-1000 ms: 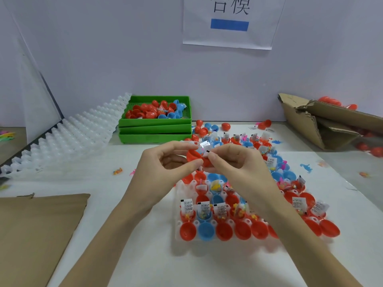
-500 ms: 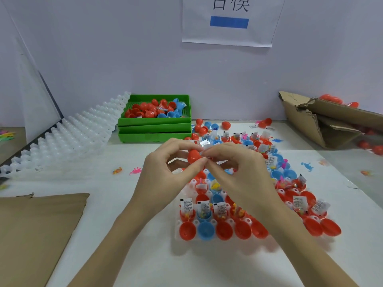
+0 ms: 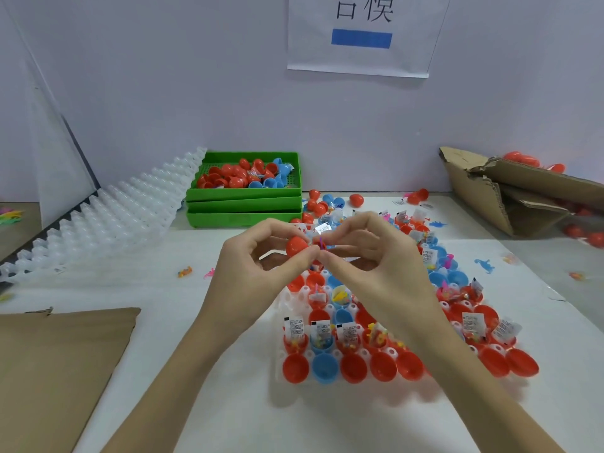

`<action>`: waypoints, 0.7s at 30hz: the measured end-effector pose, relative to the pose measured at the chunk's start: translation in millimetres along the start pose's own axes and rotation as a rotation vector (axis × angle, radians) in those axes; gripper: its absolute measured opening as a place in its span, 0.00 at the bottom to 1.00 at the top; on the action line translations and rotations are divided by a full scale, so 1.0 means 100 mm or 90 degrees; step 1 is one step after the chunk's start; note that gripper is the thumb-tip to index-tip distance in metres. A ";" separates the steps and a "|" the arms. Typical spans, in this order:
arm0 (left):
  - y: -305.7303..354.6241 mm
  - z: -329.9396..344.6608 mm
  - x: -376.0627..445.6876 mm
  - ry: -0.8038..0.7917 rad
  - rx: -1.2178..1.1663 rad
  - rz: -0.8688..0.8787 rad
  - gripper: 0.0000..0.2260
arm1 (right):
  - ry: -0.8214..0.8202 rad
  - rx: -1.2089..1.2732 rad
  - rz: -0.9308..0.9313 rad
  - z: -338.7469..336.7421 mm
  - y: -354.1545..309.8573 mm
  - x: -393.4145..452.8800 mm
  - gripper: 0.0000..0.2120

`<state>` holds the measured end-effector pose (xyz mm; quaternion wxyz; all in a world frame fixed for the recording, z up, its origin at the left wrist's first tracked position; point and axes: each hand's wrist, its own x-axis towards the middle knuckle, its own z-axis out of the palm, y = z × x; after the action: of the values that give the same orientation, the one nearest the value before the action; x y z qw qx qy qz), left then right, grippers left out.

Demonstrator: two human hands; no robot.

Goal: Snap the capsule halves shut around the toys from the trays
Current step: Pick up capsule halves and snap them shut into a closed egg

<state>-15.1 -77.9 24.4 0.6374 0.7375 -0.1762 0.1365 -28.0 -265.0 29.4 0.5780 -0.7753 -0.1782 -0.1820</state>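
Both hands meet above the far end of the white capsule tray [image 3: 287,374], which sits on the white table [image 3: 228,403] near the middle. The left hand [image 3: 258,276] pinches a red capsule half [image 3: 296,246] between thumb and forefinger, its rounded side facing left. The right hand [image 3: 376,266] pinches the other part just beside it, where a small toy [image 3: 323,244] with purple and green bits and a white paper slip [image 3: 323,228] stick out between the fingertips; the right-hand capsule half is mostly hidden. The two halves are close together, but whether they touch cannot be told. Below, the tray holds rows of open red and blue halves, many with toys and slips standing in them. Far left of centre, stacked green trays [image 3: 243,212] hold loose red and blue halves. Empty white trays [image 3: 108,223] lean at the left, a torn cardboard box [image 3: 510,197] lies far right, and a brown cardboard sheet [image 3: 58,371] rests near left.
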 end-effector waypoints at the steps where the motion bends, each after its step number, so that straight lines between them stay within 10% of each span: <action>1: 0.00 0.00 0.00 0.001 -0.010 0.000 0.07 | -0.003 0.041 0.030 0.01 0.00 0.00 0.13; 21: 0.06 0.02 -0.03 0.010 -0.046 0.114 0.09 | 0.074 -0.189 -0.244 0.11 -0.02 -0.02 0.13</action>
<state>-20.7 -80.7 28.5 0.6501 0.6944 -0.2411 0.1925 -30.1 -254.2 27.3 0.4218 -0.7920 -0.2599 -0.3568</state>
